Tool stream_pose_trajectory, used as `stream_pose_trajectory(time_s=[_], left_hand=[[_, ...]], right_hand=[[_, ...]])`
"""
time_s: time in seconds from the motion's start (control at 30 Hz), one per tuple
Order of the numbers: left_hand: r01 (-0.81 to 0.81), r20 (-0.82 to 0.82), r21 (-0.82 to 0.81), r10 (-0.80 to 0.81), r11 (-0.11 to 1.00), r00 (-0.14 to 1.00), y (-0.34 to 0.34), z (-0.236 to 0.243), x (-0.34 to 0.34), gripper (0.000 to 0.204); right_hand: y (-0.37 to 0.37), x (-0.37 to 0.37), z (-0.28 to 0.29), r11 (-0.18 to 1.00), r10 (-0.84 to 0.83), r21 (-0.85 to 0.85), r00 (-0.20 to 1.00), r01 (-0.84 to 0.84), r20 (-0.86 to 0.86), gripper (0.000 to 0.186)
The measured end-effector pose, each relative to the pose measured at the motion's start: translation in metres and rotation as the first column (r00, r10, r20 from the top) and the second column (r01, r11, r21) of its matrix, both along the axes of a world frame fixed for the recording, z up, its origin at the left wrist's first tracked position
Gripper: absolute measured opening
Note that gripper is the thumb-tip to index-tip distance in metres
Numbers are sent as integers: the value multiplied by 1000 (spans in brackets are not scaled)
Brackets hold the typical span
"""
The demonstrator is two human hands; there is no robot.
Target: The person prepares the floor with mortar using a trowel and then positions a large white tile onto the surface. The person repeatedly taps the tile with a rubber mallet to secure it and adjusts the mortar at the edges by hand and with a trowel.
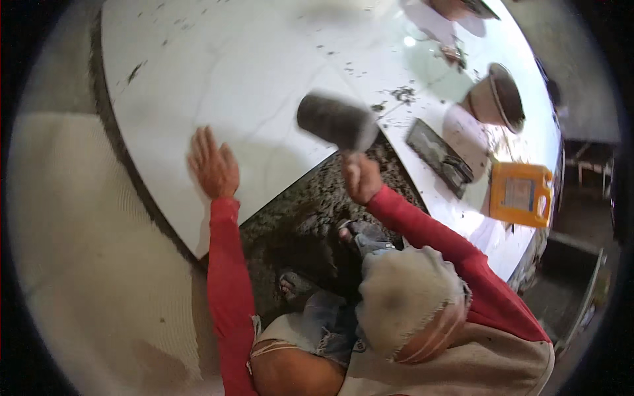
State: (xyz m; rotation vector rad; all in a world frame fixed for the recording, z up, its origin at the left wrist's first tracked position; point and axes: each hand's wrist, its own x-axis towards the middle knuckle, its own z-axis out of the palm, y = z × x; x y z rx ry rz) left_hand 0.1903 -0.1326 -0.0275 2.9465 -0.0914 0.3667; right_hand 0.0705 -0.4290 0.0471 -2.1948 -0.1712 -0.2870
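Observation:
My left hand [214,165] lies flat on a large white veined floor tile [264,79], fingers stretched out. In my right hand [362,178] is the handle of a rubber mallet [335,120], its dark, thick head raised over the tile's near right corner. Motion blurs the mallet head a little. Below that corner is a bed of dark, wet, lumpy mortar [310,204], where my feet rest. A flat rectangular trowel [439,157] lies on the tiles to the right of the mallet, its face smeared with grey.
A bucket [495,99] leans on the right-hand tiles, near a yellow jerrycan [520,195]. Another container [456,8] sits at the far edge. Crumbs of mortar [403,94] are scattered over the tiles. To the left a pale wall or floor surface [99,251] borders the tile's dark edge.

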Motion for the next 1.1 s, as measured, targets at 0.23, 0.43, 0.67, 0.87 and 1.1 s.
stream_pose_trajectory(time_s=[0.23,0.43,0.67,0.87,1.1], left_hand=[[-10,-30,93,13,996,999,1,12,-5,56],[499,-195,134,-471,856,860,-86,25,3,70],[834,-331,50,-779,549,532,-241,44,9,69],[867,-296,-44,-836,496,463,-245,55,-1,58],[700,-251,-300,-761,648,598,-132,95,-17,28]], right_hand=[[-30,-23,47,994,5,102,892,46,-451,32],[-108,-123,32,951,-126,191,871,242,-475,26],[-120,-169,-16,680,-426,161,564,715,-708,29],[-221,-230,-7,858,-514,-349,614,378,-599,26],[-248,-220,17,638,-570,-633,821,440,-4,12]])
